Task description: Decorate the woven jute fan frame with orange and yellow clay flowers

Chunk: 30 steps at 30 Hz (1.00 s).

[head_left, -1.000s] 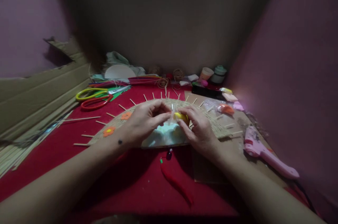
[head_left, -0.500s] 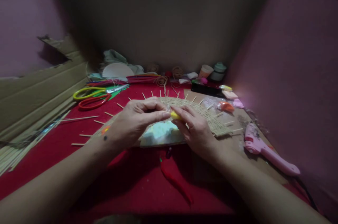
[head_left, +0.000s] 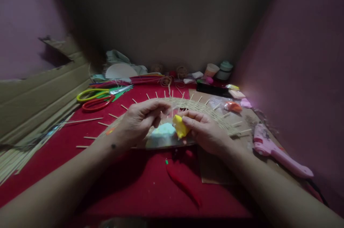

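My right hand point(head_left: 206, 129) pinches a soft yellow lump point(head_left: 179, 127), which looks like modelling clay in clear plastic. My left hand point(head_left: 137, 119) is closed at the fingertips beside it, on what appears to be the thin clear plastic wrapper point(head_left: 174, 110). Both hands are above a woven straw half-round point(head_left: 197, 104) with thin sticks poking out around its edge. Within its curve, below the hands, is a pale blue-green patch point(head_left: 162, 130). A small orange piece point(head_left: 110, 131) shows on the weave near my left wrist.
Scissors point(head_left: 95, 101) lie left, near thin sticks and cardboard point(head_left: 53, 88). On the right are a pink glue gun point(head_left: 281, 153), an orange lump point(head_left: 233, 106) and a black flat object point(head_left: 212, 89). A red chili-shaped piece point(head_left: 182, 185) lies in front. Twine and cups stand behind.
My hands have moved slightly apart. The yellow lump, mostly covered by my fingers before, now shows more fully in my right hand and hangs lower.
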Available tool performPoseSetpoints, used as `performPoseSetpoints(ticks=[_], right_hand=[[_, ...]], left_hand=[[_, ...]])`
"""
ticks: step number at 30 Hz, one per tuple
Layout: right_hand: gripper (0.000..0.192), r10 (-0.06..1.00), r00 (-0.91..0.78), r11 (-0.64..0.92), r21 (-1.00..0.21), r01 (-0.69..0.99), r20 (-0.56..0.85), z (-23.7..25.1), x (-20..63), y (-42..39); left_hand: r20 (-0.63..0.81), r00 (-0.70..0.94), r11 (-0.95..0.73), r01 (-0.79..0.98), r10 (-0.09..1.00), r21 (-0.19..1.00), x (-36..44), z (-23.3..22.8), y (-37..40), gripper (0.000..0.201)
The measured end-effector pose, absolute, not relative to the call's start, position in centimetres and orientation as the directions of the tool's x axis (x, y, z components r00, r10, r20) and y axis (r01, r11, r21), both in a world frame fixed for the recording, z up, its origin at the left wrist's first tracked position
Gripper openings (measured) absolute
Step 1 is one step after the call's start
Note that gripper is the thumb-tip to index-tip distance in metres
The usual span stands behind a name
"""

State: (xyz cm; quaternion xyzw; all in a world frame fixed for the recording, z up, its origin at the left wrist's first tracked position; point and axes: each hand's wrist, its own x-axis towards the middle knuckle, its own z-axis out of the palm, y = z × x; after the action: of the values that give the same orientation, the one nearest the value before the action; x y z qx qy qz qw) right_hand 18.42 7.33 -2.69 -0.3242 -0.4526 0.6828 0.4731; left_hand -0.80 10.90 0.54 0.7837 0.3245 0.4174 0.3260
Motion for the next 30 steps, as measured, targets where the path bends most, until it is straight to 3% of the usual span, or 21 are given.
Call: performPoseSetpoints(ticks=[4, 14, 24, 26, 30], right_hand=[[0.021, 0.947, -0.319, -0.153, -0.931, -0.332, -0.042, -2.7, 18.5, 7.4], [0.019, 0.935, -0.339, -0.189, -0.954, -0.233, -0.103, -2.1, 18.2, 6.9], [0.021, 0.932, -0.349, -0.192, -0.949, -0.252, -0.096, -2.3, 18.1, 6.9], [0.019, 0.929, -0.355, -0.206, -0.940, -0.274, -0.100, -2.1, 18.2, 6.9], [0.020, 0.931, -0.347, -0.227, -0.921, -0.316, -0.111, -1.8, 18.3, 6.9]], left_hand=[[0.462, 0.492, -0.636, 0.278, 0.738, 0.720, -0.9, 0.5, 11.7, 0.016], [0.377, 0.555, -0.608, 0.318, 0.741, 0.727, -0.4, -0.2, 11.3, 0.011], [0.532, 0.574, -0.779, 0.397, 0.623, 0.485, 0.0, 0.3, 9.7, 0.013], [0.500, 0.559, -0.744, 0.404, 0.661, 0.532, -0.1, 0.5, 9.7, 0.013], [0.302, 0.498, -0.507, 0.352, 0.813, 0.787, -0.4, 0.6, 10.2, 0.013]])
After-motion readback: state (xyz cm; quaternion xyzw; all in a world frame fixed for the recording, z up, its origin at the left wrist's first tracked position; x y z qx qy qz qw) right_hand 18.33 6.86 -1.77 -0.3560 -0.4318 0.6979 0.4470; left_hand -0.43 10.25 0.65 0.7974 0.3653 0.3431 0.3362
